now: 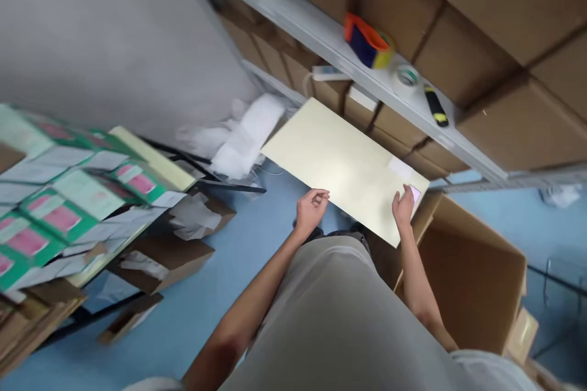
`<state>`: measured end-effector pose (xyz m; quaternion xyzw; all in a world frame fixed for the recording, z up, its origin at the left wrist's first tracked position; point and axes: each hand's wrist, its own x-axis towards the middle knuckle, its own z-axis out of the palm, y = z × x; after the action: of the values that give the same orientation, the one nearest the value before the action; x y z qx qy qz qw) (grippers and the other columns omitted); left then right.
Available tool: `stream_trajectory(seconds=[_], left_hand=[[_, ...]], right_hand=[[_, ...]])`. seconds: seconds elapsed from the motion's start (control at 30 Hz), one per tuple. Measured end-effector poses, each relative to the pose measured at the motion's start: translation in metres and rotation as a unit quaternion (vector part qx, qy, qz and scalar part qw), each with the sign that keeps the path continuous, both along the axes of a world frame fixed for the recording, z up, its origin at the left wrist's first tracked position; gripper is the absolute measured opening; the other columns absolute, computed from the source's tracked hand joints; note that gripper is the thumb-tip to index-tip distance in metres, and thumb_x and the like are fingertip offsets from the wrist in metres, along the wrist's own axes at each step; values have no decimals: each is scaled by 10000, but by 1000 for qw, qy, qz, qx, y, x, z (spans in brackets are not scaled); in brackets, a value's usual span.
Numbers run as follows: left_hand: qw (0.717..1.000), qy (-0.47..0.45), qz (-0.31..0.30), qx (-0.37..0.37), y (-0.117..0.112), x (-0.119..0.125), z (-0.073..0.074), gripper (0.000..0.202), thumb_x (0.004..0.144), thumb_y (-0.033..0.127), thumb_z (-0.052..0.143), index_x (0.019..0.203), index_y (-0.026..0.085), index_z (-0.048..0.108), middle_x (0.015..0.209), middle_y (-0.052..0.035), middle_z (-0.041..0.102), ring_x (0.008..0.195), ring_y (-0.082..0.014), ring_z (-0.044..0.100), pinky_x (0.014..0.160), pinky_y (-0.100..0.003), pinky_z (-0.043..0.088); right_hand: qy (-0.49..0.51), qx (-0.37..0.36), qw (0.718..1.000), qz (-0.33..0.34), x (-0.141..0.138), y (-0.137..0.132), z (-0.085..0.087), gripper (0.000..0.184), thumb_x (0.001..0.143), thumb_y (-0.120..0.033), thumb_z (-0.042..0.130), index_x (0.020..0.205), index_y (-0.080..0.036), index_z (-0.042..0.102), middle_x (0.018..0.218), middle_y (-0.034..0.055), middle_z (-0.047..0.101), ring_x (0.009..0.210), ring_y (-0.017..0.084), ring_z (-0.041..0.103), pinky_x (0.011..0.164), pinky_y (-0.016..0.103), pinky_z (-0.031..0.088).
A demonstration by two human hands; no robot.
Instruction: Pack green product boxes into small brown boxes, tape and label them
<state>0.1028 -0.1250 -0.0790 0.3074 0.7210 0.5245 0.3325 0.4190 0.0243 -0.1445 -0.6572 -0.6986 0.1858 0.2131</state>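
While held level, the cream sheet (342,162) is being pinched at its near edge by left hand (312,209) and right hand (403,208) — seemingly light, stiff card.

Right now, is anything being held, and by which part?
A pale yellow sheet, held by its near edge: the left hand pinches it toward the middle, the right hand grips close to the right corner.
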Motion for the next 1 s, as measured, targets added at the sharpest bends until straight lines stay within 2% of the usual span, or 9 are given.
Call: stream_trajectory(seconds=[0.13, 0.27, 0.4, 0.53, 0.67, 0.8, 0.9, 1.0], left_hand=[[996, 5, 64, 66, -19, -84, 21, 98, 891, 312, 744, 895, 244, 814, 846, -35, 834, 683, -152, 725, 597, -244, 553], [983, 21, 144, 109, -62, -160, 36, 101, 892, 324, 747, 863, 253, 812, 826, -24, 822, 685, -155, 714, 632, -261, 564], [963, 11, 242, 122, -117, -217, 36, 110, 899, 330, 741, 861, 246, 802, 815, -17, 813, 663, -151, 704, 631, -265, 550], [931, -20, 346, 113, -172, -264, 27, 132, 912, 344, 739, 912, 235, 813, 886, -38, 847, 696, -158, 748, 644, -266, 571], [889, -48, 440, 117, -226, -308, 21, 163, 926, 343, 701, 955, 230, 815, 903, -42, 852, 706, -168, 775, 641, -273, 602], [838, -69, 533, 94, -281, -350, 18, 167, 905, 327, 690, 958, 227, 812, 925, -42, 858, 724, -171, 786, 612, -257, 604], [805, -84, 583, 71, -313, -380, 18, 177, 885, 337, 739, 1004, 225, 806, 957, -50, 863, 734, -174, 787, 590, -248, 599], [791, -101, 602, 46, -333, -408, 17, 208, 884, 355, 760, 1041, 226, 803, 986, -58, 863, 742, -181, 791, 596, -260, 613]], right_hand=[[64, 39, 994, 84, -122, -36, 35, 650, 1129, -500, 399, 1602, -75, 530, 1625, 316, 632, 1584, 400, 585, 1344, 652, 438], [104, 31, 973, 205, -254, -81, 68, 665, 1143, -586, 425, 1616, -131, 529, 1653, 279, 621, 1597, 393, 584, 1340, 637, 458], [127, -4, 941, 313, -367, -119, 98, 647, 1134, -601, 446, 1604, -167, 537, 1634, 268, 643, 1583, 379, 608, 1324, 635, 485], [148, -51, 897, 414, -455, -147, 118, 625, 1124, -584, 492, 1603, -185, 527, 1616, 252, 674, 1564, 353, 629, 1316, 617, 493], [144, -75, 850, 501, -538, -172, 122, 608, 1120, -568, 524, 1603, -198, 533, 1587, 232, 709, 1525, 354, 660, 1300, 623, 502], [114, -117, 774, 611, -627, -207, 112, 599, 1135, -521, 510, 1617, -167, 541, 1577, 235, 714, 1460, 339, 705, 1256, 567, 554], [22, -134, 718, 683, -694, -242, 104, 600, 1142, -469, 501, 1652, -155, 544, 1652, 247, 647, 1468, 349, 695, 1225, 532, 585], [-119, -124, 680, 712, -751, -277, 99, 665, 1167, -464, 500, 1749, -144, 465, 1810, 268, 463, 1595, 396, 590, 1246, 541, 565]])
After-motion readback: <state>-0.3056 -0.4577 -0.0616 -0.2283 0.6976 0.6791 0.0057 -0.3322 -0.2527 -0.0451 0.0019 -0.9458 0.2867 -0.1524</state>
